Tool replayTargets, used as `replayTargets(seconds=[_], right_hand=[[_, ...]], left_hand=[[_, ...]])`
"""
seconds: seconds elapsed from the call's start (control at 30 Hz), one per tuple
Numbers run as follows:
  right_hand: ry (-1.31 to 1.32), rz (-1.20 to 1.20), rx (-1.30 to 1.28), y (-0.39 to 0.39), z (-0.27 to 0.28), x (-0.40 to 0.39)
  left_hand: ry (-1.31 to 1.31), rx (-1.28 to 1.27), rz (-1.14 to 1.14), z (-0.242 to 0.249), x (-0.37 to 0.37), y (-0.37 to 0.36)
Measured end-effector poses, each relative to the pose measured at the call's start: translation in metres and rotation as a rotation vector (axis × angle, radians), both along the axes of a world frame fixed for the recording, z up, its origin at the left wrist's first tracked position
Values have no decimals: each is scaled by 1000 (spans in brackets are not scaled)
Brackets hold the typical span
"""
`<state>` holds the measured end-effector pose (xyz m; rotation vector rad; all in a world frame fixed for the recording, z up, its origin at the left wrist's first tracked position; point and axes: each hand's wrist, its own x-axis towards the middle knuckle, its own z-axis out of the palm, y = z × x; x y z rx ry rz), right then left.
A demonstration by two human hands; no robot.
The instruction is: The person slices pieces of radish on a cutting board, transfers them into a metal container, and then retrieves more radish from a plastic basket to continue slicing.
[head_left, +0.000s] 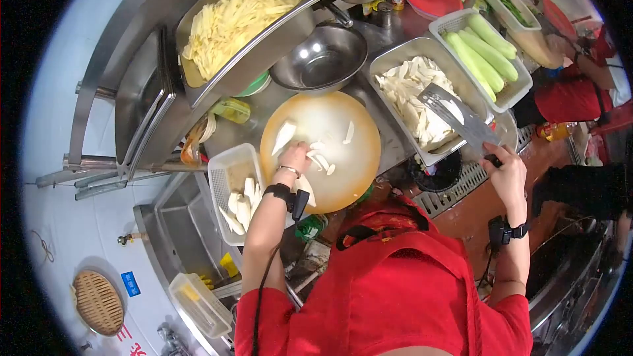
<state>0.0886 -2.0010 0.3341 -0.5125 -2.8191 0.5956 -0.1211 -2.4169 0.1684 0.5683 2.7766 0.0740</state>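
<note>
My right hand (506,170) grips the handle of a cleaver (461,118). Its broad blade lies over a metal tray (432,157) filled with white mushroom slices (412,92). On the round cutting board (359,188), my left hand (295,158) is closed with bent fingers beside a few loose mushroom slices (320,160); what its fingers hold, if anything, is hidden. A whole-looking mushroom piece (284,136) rests above that hand, and another mushroom piece (304,191) is just below it. One slice (349,133) lies apart toward the right.
Left of the board is a white basket (220,170) of whole mushrooms, near a sink (177,224). Behind stand a steel wok (320,59) and a raised pan of shredded potato (241,20). Peeled green gourds (484,56) fill a basket at right. Another person (570,95) works beyond.
</note>
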Motion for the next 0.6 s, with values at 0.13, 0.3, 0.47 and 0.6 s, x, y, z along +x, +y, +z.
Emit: replayTargets(seconds=[0.13,0.3,0.47,0.6], right_hand=[[-20,-6,-2,-3,-2,3],[-40,-42,-33,-7,-5,8],[-38,-74,-59,-11,-7,16],[-28,-93,-93,-13,-9,20]], left_hand=[[29,159,76,11,-4,0],[-125,322,-27,19,8,19],[-227,86,-25,7,11,35],[-130,95,-211,7,11,31]])
